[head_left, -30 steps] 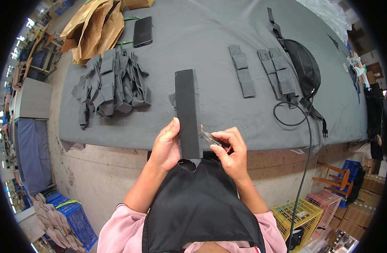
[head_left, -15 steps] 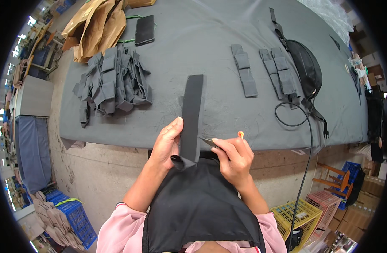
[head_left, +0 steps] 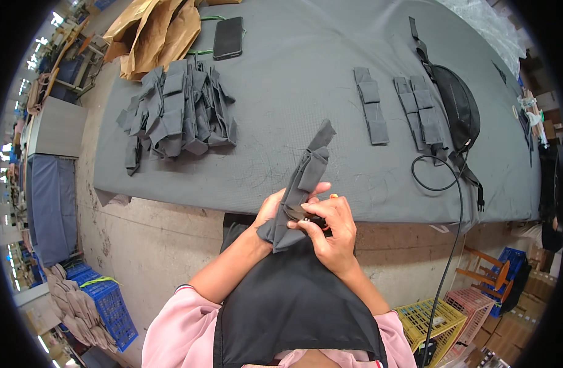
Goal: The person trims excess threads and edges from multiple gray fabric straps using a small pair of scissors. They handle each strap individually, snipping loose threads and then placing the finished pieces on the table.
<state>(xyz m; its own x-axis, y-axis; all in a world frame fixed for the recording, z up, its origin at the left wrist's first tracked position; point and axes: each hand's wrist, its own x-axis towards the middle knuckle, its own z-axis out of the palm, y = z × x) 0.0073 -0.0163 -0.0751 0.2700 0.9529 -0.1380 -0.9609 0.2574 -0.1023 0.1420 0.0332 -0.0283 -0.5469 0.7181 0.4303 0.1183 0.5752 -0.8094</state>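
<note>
A: Where is the grey fabric strip (head_left: pixel 306 178) sitting?

B: Off the counter (head_left: pixel 281 92), held up just past its near edge, tilting up and to the right. The left hand (head_left: pixel 275 211) is gripping it from behind, fingers clamped on the lower part. The right hand (head_left: pixel 330 230) is pressing against its front, fingers closed around a small dark tool (head_left: pixel 303 214) with an orange bit (head_left: pixel 333 197) showing; what the tool is, cannot tell.

A: What is lying on the counter?

B: A heap of grey fabric pieces (head_left: pixel 177 110) toward the far-left part. Brown paper (head_left: pixel 155 34) at the far-left corner, a black phone (head_left: pixel 228 38) just beside it. Two sets of flat grey strips (head_left: pixel 370 107) right of centre. A black waist bag (head_left: pixel 456 107) near the right edge, a black cable (head_left: pixel 441 184) looping near the near edge and hanging over it.

A: Containers?

B: On the floor. A blue crate (head_left: pixel 112 303) at lower left, with tan fabric (head_left: pixel 73 306) stacking just beside it. A yellow crate (head_left: pixel 431 322) and a pink crate (head_left: pixel 478 303) at lower right; contents are too small to tell.
</note>
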